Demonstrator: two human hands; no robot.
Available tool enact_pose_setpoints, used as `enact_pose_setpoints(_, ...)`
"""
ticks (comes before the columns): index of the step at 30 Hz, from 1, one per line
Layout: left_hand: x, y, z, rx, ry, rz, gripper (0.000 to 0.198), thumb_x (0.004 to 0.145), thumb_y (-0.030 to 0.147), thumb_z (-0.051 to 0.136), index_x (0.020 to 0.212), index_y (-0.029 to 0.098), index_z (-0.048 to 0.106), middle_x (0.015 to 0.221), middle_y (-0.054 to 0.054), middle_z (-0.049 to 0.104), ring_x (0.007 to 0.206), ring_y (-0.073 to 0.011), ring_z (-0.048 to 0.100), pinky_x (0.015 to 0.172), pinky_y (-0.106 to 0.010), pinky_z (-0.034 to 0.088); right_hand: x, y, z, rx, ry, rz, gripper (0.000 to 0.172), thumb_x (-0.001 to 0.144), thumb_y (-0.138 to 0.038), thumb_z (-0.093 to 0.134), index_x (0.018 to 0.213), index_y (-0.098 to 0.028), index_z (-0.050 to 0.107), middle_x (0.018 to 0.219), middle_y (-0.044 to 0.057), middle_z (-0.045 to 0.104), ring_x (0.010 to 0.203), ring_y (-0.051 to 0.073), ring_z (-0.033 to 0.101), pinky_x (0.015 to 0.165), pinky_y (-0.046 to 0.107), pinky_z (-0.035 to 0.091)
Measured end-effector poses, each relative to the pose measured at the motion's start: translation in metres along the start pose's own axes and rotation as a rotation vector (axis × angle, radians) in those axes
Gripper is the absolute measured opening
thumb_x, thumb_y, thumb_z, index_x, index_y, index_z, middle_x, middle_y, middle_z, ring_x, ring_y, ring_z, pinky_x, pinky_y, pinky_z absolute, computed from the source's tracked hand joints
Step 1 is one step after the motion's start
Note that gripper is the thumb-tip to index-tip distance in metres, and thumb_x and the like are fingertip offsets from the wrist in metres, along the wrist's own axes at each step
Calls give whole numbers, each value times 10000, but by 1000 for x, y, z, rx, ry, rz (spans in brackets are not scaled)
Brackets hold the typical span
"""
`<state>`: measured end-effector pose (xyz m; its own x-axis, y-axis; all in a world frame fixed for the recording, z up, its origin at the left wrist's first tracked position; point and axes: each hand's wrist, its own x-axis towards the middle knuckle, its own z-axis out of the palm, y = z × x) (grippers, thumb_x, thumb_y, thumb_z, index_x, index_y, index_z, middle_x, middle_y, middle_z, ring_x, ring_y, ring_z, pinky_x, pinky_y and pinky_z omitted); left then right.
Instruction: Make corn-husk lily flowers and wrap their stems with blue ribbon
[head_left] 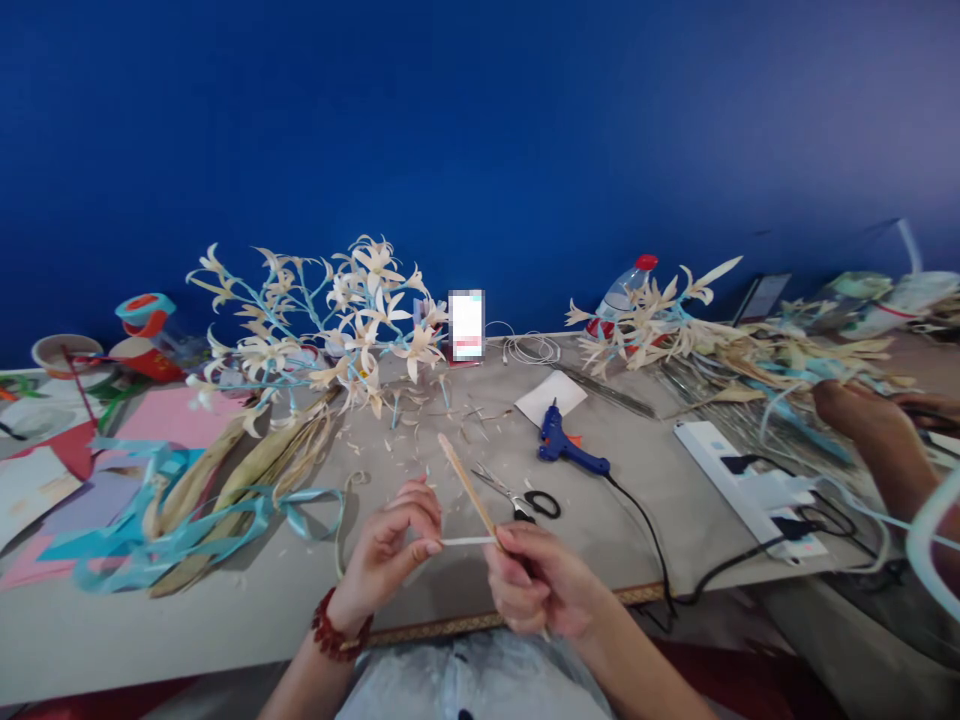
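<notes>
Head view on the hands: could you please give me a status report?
Left hand pinching white strip, strip straight. Right hand gripping tan stick where strip meets it. Scissors close beyond right hand.

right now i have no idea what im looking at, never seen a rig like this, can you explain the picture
There is no machine here: a person works with two bare hands, and a camera worn on the head looks forward and down at them. The right hand holds a tan strip; a thin white strand runs from there to the left hand, which pinches it. On the table lie scissors, a blue glue gun, a white power strip and a pink sheet. Farther back are pale flowers. Toward the right edge is another person's hand.
</notes>
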<state>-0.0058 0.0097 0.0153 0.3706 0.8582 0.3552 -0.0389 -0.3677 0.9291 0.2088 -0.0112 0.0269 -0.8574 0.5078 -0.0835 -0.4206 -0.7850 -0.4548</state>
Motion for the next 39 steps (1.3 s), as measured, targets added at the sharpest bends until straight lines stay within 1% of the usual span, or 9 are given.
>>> enact_pose_setpoints(5, -3, -8, 2, -208, 40, -118, 134, 806, 281, 677, 711, 192, 645, 717, -18, 570, 793, -185, 549, 1066, -488, 266, -11, -8, -19, -139, 174, -100, 527, 838, -613, 517, 552, -219, 315, 374, -126, 194, 315, 35, 53, 300, 136, 104)
enact_pose_setpoints(10, -6, -5, 9, -570, 254, -382, 104, 800, 237, 671, 726, 171, 641, 830, -42, 568, 861, -185, 538, 880, -357, 402, -32, -29, -52, -1044, 1002, -395, 390, 881, -571, 457, 802, -203, 558, 548, -24, 494, 443, 123, 422, 422, 219, 325)
enact_pose_setpoints(13, -7, -2, 12, -681, 305, -443, 119, 786, 232, 677, 704, 157, 634, 788, -34, 550, 801, -160, 519, 770, -292, 411, -51, -35, -75, -1682, 1265, -374, 312, 908, -424, 443, 951, -181, 634, 851, 110, 669, 756, 239, 614, 668, 338, 466)
enact_pose_setpoints(16, -6, -2, 14, -717, 346, -468, 183, 807, 261, 657, 664, 156, 611, 680, -7, 522, 695, -129, 483, 707, -263, 405, -62, -34, -81, -2001, 1265, -367, 314, 928, -324, 405, 1078, -176, 637, 1045, 146, 666, 939, 289, 609, 840, 425, 459)
enact_pose_setpoints(19, -3, -6, 18, -743, 400, -493, 204, 826, 271, 641, 659, 157, 613, 641, 8, 522, 651, -113, 481, 690, -256, 417, -54, -28, -62, -2073, 1302, -555, 255, 919, -301, 467, 1052, -181, 649, 1124, 150, 630, 1040, 303, 563, 934, 461, 422)
enact_pose_setpoints(24, 5, -9, 32, -918, 511, -577, 83, 811, 241, 672, 781, 164, 682, 922, -38, 661, 814, -127, 590, 765, -272, 474, -10, 0, -8, -1862, 774, -670, 186, 907, -282, 538, 1068, -216, 604, 1072, 103, 629, 1024, 243, 577, 902, 375, 470)
enact_pose_setpoints(29, 7, -7, 44, -996, 526, -581, 77, 813, 230, 672, 834, 169, 713, 936, -39, 684, 811, -123, 614, 744, -248, 499, 27, 16, 5, -1910, 786, -740, 152, 907, -241, 535, 1013, -199, 637, 943, 98, 624, 905, 239, 564, 810, 374, 457)
enact_pose_setpoints(35, -2, 1, 37, -873, 376, -526, 112, 787, 266, 701, 830, 168, 736, 928, -51, 684, 872, -162, 610, 828, -292, 488, 33, 15, -9, -1370, 734, -668, 201, 881, -332, 597, 754, -182, 643, 724, 22, 583, 682, 163, 534, 615, 261, 415)
enact_pose_setpoints(39, -5, 2, 28, -601, 417, -512, 74, 748, 221, 739, 796, 165, 732, 842, -22, 694, 809, -129, 605, 773, -230, 464, 33, 19, -11, -1136, 709, -545, 257, 844, -395, 633, 719, -171, 618, 659, -11, 543, 602, 129, 485, 552, 234, 370)
